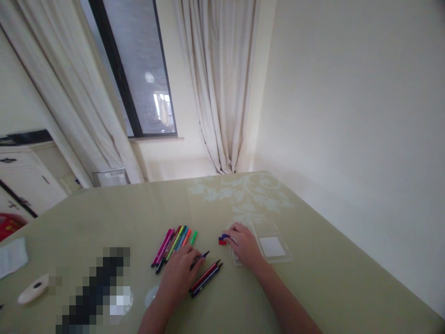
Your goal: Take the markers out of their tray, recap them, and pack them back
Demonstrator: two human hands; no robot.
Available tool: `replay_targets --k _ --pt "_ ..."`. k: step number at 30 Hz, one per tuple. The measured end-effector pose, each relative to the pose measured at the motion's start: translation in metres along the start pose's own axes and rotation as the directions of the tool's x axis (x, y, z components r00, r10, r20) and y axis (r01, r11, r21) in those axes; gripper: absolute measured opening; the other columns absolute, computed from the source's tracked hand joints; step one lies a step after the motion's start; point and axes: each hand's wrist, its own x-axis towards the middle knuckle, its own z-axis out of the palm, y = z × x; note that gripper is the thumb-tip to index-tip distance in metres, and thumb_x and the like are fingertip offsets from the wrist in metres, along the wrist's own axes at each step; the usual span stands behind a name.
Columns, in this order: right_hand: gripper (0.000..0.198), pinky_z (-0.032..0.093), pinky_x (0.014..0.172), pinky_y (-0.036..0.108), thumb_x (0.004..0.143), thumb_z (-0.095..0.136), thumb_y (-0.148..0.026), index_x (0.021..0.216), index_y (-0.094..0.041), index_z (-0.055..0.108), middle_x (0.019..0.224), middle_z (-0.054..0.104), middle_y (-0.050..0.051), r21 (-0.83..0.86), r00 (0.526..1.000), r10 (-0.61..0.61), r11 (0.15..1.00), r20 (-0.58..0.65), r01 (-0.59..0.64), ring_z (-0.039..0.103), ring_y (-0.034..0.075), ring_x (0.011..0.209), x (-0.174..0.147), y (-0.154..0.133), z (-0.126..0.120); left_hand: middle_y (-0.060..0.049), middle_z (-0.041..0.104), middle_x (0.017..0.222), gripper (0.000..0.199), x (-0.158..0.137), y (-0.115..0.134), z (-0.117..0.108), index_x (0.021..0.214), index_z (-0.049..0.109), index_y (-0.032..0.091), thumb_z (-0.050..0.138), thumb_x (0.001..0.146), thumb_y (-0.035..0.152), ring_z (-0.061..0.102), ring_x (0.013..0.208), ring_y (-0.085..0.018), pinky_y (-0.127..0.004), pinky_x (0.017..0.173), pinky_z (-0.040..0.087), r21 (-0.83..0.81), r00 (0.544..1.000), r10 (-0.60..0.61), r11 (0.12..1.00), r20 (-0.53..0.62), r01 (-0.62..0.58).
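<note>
My left hand (182, 269) is closed around a dark marker (206, 254), whose bare tip points away to the right. Beside that hand lie a dark red marker (204, 277) and a dark blue marker (206, 281), side by side with tips bare. Several colourful markers (169, 248) form a row just beyond and left of the left hand, which partly covers them. My right hand (245, 246) pinches at a small blue cap (225, 236), next to a red cap (222, 241) on the table. Under the right hand lies a clear plastic case (285, 246), partly hidden.
A white oval object (34, 289) and a pale folded cloth (13, 257) lie on the left of the greenish table (121, 213). A pixelated dark shape (93, 292) is nearer the left arm. The wall (365, 139) borders the table's right edge; curtains hang beyond.
</note>
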Motion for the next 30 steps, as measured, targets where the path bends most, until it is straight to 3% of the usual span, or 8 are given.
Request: replay_targets --k 3,7,11,15,21,30 --pt "0.012 0.043 0.095 0.034 0.098 0.063 -0.027 0.102 -0.024 0.074 0.102 0.073 0.004 -0.067 0.994 0.004 0.998 0.113 0.003 0.063 0.022 0.104 -0.002 -0.012 0.01 -0.006 0.072 0.099 0.021 -0.002 0.006 0.0 0.094 0.074 0.024 0.057 0.096 0.036 0.066 0.095 -0.024 -0.036 0.087 0.047 -0.046 0.997 -0.02 0.999 0.074 0.024" --pt "0.01 0.041 0.092 0.034 0.098 0.063 -0.029 0.099 -0.023 0.071 0.101 0.074 0.004 -0.144 0.992 0.024 0.99 0.126 -0.005 0.063 0.022 0.101 0.0 -0.019 0.018 -0.004 0.072 0.095 0.022 -0.002 0.008 0.0 0.094 0.072 0.023 0.059 0.094 0.04 0.066 0.092 -0.023 -0.033 0.082 0.047 -0.104 0.993 -0.034 0.994 0.116 0.046" --pt "0.009 0.039 0.09 0.034 0.098 0.063 -0.029 0.099 -0.023 0.07 0.103 0.074 0.003 -0.191 0.991 -0.016 0.981 0.137 0.042 0.062 0.022 0.101 0.006 -0.025 0.024 -0.006 0.071 0.098 0.029 0.002 0.001 0.004 0.091 0.069 0.023 0.047 0.099 0.039 0.066 0.095 -0.024 -0.036 0.088 0.048 -0.068 0.996 -0.079 0.995 -0.031 0.076" --pt "0.009 0.037 0.091 0.035 0.098 0.063 -0.027 0.1 -0.022 0.069 0.104 0.073 0.004 -0.226 0.984 -0.062 0.969 0.169 0.099 0.06 0.022 0.104 0.006 -0.031 0.023 -0.01 0.07 0.106 0.025 0.003 -0.015 0.013 0.1 0.067 0.022 0.048 0.097 0.038 0.065 0.103 -0.028 -0.041 0.092 0.049 0.078 0.956 -0.158 0.98 -0.245 0.182" --pt "0.007 0.037 0.093 0.037 0.095 0.064 -0.024 0.096 -0.022 0.07 0.101 0.072 0.005 -0.244 0.988 -0.005 0.969 0.158 0.044 0.061 0.024 0.103 -0.005 -0.023 0.013 -0.009 0.07 0.102 0.019 0.004 -0.02 0.016 0.09 0.065 0.023 0.054 0.093 0.038 0.066 0.101 -0.029 -0.042 0.09 0.051 0.186 0.961 -0.182 0.957 -0.206 0.221" --pt "0.009 0.042 0.092 0.041 0.094 0.063 -0.019 0.093 -0.023 0.071 0.1 0.072 0.007 -0.277 0.996 0.067 0.96 0.055 -0.05 0.062 0.027 0.101 0.001 -0.015 0.022 -0.011 0.071 0.101 0.024 0.004 -0.022 0.017 0.089 0.068 0.023 0.048 0.094 0.036 0.066 0.101 -0.029 -0.044 0.095 0.051 0.147 0.951 -0.162 0.967 -0.264 0.206"
